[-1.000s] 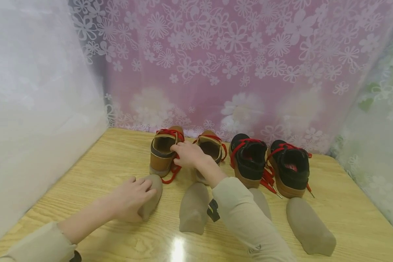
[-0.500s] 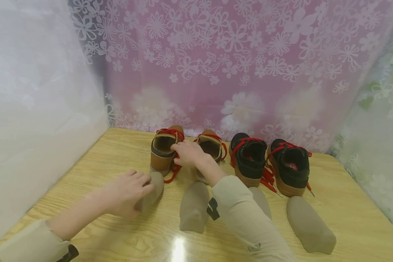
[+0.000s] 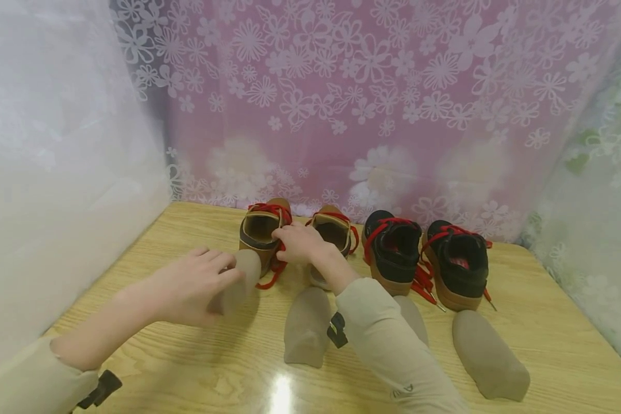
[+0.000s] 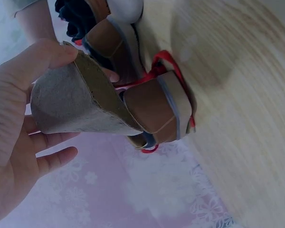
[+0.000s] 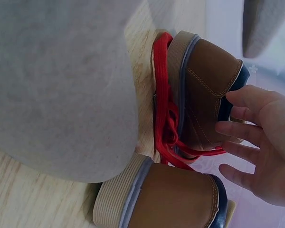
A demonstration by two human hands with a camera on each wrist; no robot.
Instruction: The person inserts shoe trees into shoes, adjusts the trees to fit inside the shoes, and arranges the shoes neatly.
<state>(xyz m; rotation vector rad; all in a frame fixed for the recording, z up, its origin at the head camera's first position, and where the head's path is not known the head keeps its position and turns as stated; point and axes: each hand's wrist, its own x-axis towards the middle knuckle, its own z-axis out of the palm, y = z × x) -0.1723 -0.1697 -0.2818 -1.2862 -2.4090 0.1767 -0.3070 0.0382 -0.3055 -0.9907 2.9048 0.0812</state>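
My left hand [image 3: 188, 284] grips a grey moulded-pulp shoe insert [image 3: 246, 269] by its hollow back end, and its rounded toe points at the heel of the left brown shoe [image 3: 261, 253]. In the left wrist view the thumb lies over the rim of the insert, fingers on its other side. My right hand [image 3: 301, 244] is at the right side of that shoe's collar, fingers loosely spread, as the right wrist view shows; firm contact is hard to tell. Red laces [image 5: 162, 66] hang at the shoe's side. Behind my right hand stands the other brown shoe [image 3: 332, 233], partly hidden.
Two black shoes [image 3: 393, 267] with red laces stand to the right. On the wooden table [image 3: 186, 368] lie more grey inserts: one [image 3: 307, 328] in the middle, one [image 3: 411, 316] partly behind my right sleeve, one [image 3: 489, 356] at right. A flowered curtain [image 3: 341, 115] hangs behind.
My left hand has lifted the shoe insert off the table and brought it up toward the left brown shoe's heel. The right hand has stayed beside that shoe almost unmoved.
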